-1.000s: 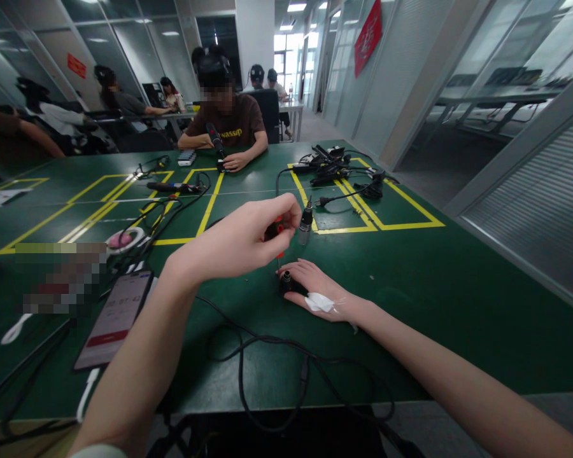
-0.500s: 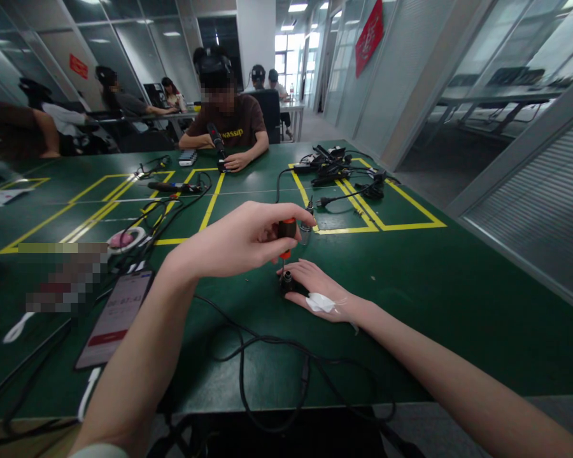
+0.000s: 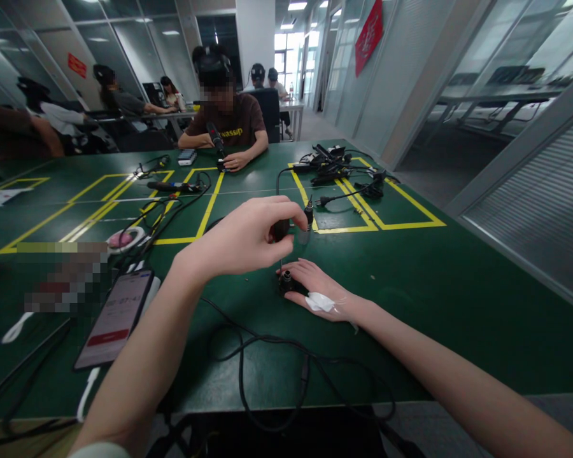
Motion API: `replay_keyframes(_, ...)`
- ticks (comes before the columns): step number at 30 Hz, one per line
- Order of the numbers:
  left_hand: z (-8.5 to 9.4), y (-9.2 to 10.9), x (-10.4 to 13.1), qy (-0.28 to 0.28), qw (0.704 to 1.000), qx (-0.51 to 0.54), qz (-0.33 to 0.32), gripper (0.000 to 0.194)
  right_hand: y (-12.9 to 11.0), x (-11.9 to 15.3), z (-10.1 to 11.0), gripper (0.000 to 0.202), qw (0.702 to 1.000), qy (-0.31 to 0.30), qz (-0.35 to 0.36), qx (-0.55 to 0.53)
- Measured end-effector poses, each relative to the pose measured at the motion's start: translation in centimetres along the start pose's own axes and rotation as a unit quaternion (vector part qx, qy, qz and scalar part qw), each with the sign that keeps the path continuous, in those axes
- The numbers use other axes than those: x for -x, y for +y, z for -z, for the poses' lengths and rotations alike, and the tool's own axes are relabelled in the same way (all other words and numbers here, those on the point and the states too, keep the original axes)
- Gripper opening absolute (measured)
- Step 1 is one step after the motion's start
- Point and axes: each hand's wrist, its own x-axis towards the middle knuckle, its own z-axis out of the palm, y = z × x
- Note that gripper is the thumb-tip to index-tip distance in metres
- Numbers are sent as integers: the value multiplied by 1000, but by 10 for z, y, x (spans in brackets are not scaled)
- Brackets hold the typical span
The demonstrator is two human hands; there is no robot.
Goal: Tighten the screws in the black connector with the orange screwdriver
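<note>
My left hand [image 3: 248, 235] is closed around the dark handle of a screwdriver [image 3: 281, 229], its thin shaft pointing down. Below it, a small black part with a metal collar [image 3: 286, 281] stands on the green table [image 3: 410, 280]. My right hand [image 3: 310, 286] lies low on the table with its fingers and thumb around that black part; a white patch is taped near the wrist. The shaft's tip is by the part, and whether it touches is too small to tell. Just beyond my left fingers stands a dark pointed tool piece [image 3: 309, 213].
A phone [image 3: 114, 318] and a tape roll [image 3: 127, 240] lie at the left. Black cables [image 3: 267, 340] loop near the front edge. A pile of black cords and tools [image 3: 329, 165] lies at the back right. Across the table, a person [image 3: 229, 121] holds a black tool upright.
My left hand has turned slightly on the screwdriver, its fingers now curled more over the handle, hiding the orange parts. My right hand and the black part stay put.
</note>
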Motion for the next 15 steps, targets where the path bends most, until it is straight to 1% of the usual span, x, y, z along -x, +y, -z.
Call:
replay_keyframes(2,5,2,2,-36,999,31,10,31,0,0,0,29,1000,-2,1,1)
replay_keyframes(4,10,4,5,-54,997,61,17,31,1,0,0,29,1000,-2,0,2)
replay_keyframes(6,12,4,6,-54,996,68,21,30,1,0,0,30,1000,0,-2,2)
replay_keyframes(9,10,3,5,-26,999,28,23,26,0,0,1,30,1000,0,-2,-3)
replay_keyframes(13,2,0,1,17,996,-75,50,18,-1,0,2,28,1000,-1,1,-5)
replay_keyframes(15,-1,-2,0,28,991,-116,65,23,-1,0,2,28,1000,-2,-2,-5)
